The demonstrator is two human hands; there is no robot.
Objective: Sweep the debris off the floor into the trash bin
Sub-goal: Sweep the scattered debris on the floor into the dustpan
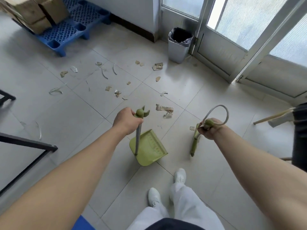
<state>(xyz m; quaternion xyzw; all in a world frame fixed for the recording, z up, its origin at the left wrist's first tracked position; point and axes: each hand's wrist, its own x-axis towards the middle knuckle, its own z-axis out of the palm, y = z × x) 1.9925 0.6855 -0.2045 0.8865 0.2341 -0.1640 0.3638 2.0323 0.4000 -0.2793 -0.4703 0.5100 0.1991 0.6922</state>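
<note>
My left hand [127, 120] grips the top of the upright handle of a green dustpan [149, 149], whose pan rests on the tiled floor in front of my feet. My right hand [210, 129] is closed on the top of a green broom [194, 141], its head on the floor to the right of the pan; a grey loop sticks up from the handle. Torn cardboard and paper scraps [164, 110] and thin plastic strips [104, 74] lie scattered across the floor beyond both tools. A grey trash bin [178, 50] with a black liner stands far off by the door.
A blue plastic pallet [66, 32] with cardboard boxes sits at the back left. Black metal table legs [29, 143] stand at the left. Glass doors [232, 39] line the right side. A wooden stick [272, 116] and a dark object [300, 133] are at the right edge.
</note>
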